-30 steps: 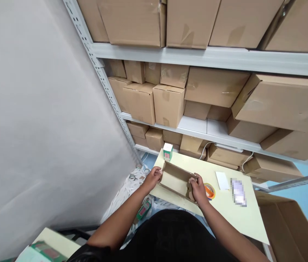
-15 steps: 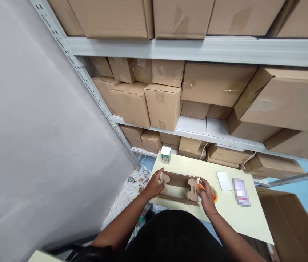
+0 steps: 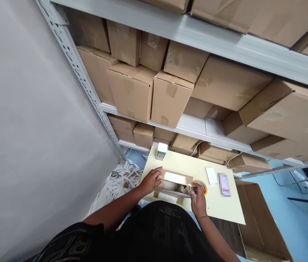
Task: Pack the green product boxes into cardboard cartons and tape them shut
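Note:
A small brown cardboard box [image 3: 167, 186] is on the pale table in front of me. White panels show on its far and near flaps, and its middle is partly open. My left hand [image 3: 151, 181] grips the box's left end, with the thumb and fingers bent round the edge. At the right end, my right hand [image 3: 199, 202] has its fingers closed on the box's side. Just behind that hand lies a roll of orange tape [image 3: 204, 187], partly covered. The inside of the box is mostly in shadow.
A green and white carton [image 3: 162, 151] stands at the table's [image 3: 224, 210] far left corner. To the right lie a white flat box [image 3: 211, 175] and a blurred purple packet [image 3: 224, 185]. Shelves of cartons [image 3: 132, 91] rise beyond. A large open carton [image 3: 260, 214] stands right; paper scraps [image 3: 110, 193] cover the floor left.
The box's flaps have folded inward and the white panels have come into view. Both hands have stayed at its ends. My view has tilted and shifted.

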Tool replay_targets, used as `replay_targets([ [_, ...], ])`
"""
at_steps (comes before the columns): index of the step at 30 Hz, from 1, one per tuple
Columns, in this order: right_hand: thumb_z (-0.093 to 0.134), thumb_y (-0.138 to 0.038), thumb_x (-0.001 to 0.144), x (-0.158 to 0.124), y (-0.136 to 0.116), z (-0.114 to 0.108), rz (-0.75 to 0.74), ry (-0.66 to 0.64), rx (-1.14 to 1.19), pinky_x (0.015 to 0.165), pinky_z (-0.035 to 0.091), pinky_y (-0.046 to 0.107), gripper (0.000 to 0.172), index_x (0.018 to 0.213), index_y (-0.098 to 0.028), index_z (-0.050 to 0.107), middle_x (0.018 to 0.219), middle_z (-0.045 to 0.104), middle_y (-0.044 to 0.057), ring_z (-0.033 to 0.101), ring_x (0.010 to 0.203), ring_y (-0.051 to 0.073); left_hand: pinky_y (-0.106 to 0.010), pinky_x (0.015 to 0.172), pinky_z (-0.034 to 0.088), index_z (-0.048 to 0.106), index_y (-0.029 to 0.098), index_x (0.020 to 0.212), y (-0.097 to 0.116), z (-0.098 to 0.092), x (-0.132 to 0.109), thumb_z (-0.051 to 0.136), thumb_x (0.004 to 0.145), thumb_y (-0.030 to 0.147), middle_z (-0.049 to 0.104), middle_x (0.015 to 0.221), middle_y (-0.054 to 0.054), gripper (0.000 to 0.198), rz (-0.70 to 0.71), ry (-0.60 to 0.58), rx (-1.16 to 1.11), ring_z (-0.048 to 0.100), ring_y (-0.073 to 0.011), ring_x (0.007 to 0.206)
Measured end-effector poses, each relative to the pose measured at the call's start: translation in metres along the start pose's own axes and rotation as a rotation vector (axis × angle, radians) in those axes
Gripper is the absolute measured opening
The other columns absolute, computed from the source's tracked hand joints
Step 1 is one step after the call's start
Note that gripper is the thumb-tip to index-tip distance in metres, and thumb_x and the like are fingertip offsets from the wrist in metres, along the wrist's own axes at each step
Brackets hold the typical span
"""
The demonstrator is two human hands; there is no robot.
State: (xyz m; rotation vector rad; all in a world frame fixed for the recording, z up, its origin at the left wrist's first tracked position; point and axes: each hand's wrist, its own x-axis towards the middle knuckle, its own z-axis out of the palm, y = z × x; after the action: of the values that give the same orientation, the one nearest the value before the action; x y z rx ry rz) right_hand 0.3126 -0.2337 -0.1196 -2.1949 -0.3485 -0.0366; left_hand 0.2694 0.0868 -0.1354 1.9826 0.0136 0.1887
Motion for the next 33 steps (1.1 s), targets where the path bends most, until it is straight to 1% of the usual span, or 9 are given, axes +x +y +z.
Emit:
replay_targets([
  [5, 0.043, -0.061, 0.097, 0.024, -0.003, 0.013, 0.115, 0.063, -0.147, 0.093, 0.047, 0.046, 0.041, 0.093, -0.023, 0.059, 0.097, 0.065, 0.010, 0.059, 0.098, 0.029, -0.049, 0.120, 0.039, 0.071, 0.025, 0.112, 0.004, -0.007, -0.005, 0.047, 0.100, 0.030, 0.058, 0.149, -0.009, 0.027, -0.003, -0.020, -0.100, 0.053, -0.0263, 0.139],
  [9, 0.051, -0.059, 0.093, 0.031, -0.006, 0.028, 0.212, 0.087, -0.174, 0.086, 0.047, 0.043, 0.036, 0.093, -0.024, 0.056, 0.094, 0.063, 0.010, 0.057, 0.092, 0.029, -0.050, 0.115, 0.043, 0.068, 0.021, 0.106, 0.008, 0.002, -0.004, 0.060, 0.092, 0.030, 0.059, 0.145, -0.013, 0.018, -0.024, 0.011, 0.043, 0.054, -0.0299, 0.136],
  [12, 0.052, -0.056, 0.092, 0.028, -0.002, 0.033, 0.211, 0.085, -0.065, 0.088, 0.047, 0.042, 0.034, 0.098, -0.023, 0.058, 0.098, 0.064, 0.010, 0.059, 0.094, 0.028, -0.050, 0.113, 0.043, 0.067, 0.020, 0.109, 0.010, 0.014, -0.003, 0.066, 0.086, 0.023, 0.058, 0.141, -0.014, 0.024, -0.027, 0.055, 0.260, 0.053, -0.0315, 0.133],
  [16, 0.042, -0.051, 0.096, 0.016, 0.034, 0.015, 0.261, 0.032, 0.065, 0.091, 0.049, 0.042, 0.034, 0.102, -0.024, 0.062, 0.099, 0.068, 0.007, 0.062, 0.096, 0.027, -0.054, 0.112, 0.038, 0.064, 0.023, 0.131, 0.011, 0.023, -0.004, 0.056, 0.092, 0.016, 0.055, 0.150, -0.013, 0.040, 0.014, 0.022, 0.466, 0.053, -0.0341, 0.131],
  [20, 0.059, -0.040, 0.083, 0.008, 0.089, -0.007, 0.212, -0.116, -0.365, 0.105, 0.041, 0.048, 0.039, 0.119, -0.023, 0.065, 0.124, 0.067, 0.013, 0.056, 0.123, 0.034, -0.057, 0.116, 0.030, 0.069, 0.027, 0.131, 0.012, 0.029, -0.009, 0.054, 0.090, 0.009, 0.056, 0.151, -0.011, 0.047, 0.067, -0.058, 0.528, 0.048, -0.0371, 0.137],
  [23, 0.062, -0.033, 0.083, 0.013, 0.115, -0.006, 0.211, -0.307, -0.602, 0.105, 0.038, 0.051, 0.038, 0.118, -0.020, 0.067, 0.122, 0.069, 0.018, 0.056, 0.123, 0.037, -0.055, 0.116, 0.033, 0.070, 0.027, 0.131, 0.013, 0.035, -0.009, 0.054, 0.087, 0.007, 0.061, 0.146, -0.011, 0.050, 0.083, -0.130, 0.518, 0.050, -0.0358, 0.136],
  [25, 0.060, -0.031, 0.085, 0.019, 0.124, -0.002, 0.211, -0.339, -0.649, 0.103, 0.039, 0.051, 0.030, 0.112, -0.019, 0.068, 0.120, 0.070, 0.020, 0.056, 0.123, 0.037, -0.055, 0.116, 0.033, 0.069, 0.026, 0.133, 0.014, 0.037, -0.007, 0.053, 0.087, 0.007, 0.061, 0.146, -0.011, 0.052, 0.077, -0.137, 0.510, 0.050, -0.0348, 0.136],
  [29, 0.063, -0.040, 0.081, 0.028, 0.133, -0.012, 0.314, -0.176, -0.538, 0.086, 0.047, 0.045, 0.025, 0.096, -0.021, 0.069, 0.102, 0.073, 0.017, 0.064, 0.106, 0.035, -0.054, 0.117, 0.032, 0.066, 0.025, 0.136, 0.013, 0.037, -0.001, 0.054, 0.088, 0.012, 0.059, 0.148, -0.011, 0.051, 0.081, -0.104, 0.470, 0.048, -0.0338, 0.137],
  [33, 0.065, -0.057, 0.073, 0.022, 0.130, -0.053, 0.540, -0.020, -0.241, 0.066, 0.048, 0.039, 0.035, 0.077, -0.023, 0.066, 0.064, 0.065, 0.004, 0.065, 0.067, 0.028, -0.056, 0.116, 0.029, 0.065, 0.024, 0.136, 0.012, 0.042, 0.001, 0.053, 0.091, 0.014, 0.058, 0.148, -0.013, 0.048, 0.084, -0.102, 0.496, 0.047, -0.0358, 0.137],
])
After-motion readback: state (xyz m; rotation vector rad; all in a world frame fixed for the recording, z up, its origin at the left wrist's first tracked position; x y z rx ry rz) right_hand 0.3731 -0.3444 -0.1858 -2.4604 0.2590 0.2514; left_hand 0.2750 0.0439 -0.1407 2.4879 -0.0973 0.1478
